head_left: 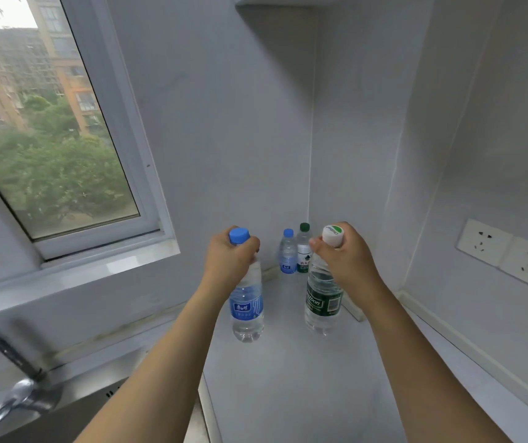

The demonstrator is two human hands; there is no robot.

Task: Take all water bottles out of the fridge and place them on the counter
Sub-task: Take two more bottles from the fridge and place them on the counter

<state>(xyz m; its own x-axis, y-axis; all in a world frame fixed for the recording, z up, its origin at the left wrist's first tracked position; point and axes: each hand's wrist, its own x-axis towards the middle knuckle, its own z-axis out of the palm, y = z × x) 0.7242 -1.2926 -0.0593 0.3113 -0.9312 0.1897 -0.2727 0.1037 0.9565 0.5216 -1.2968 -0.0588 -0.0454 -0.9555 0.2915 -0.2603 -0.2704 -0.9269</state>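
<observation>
Clear plastic bottles are gripped by the neck, one in each hand, at the pale counter point(288, 378).

The blue-capped bottle point(247, 302) is clasped by the left hand point(229, 259), the fingers wrapped under its cap; the green-labelled bottle point(323, 302) with a white cap is clasped likewise by the right hand point(345, 254). Whether their bases touch the surface cannot be told. Two smaller bottles, one small blue-capped point(288, 254) and one dark-green-capped point(303, 251), are stood side by side in the far corner, the latter partly hidden by the right thumb. The sink point(89, 407) and tap point(10, 372) are cut off at lower left. Bare counter is left in front of the held bottles, bounded by the right wall.
</observation>
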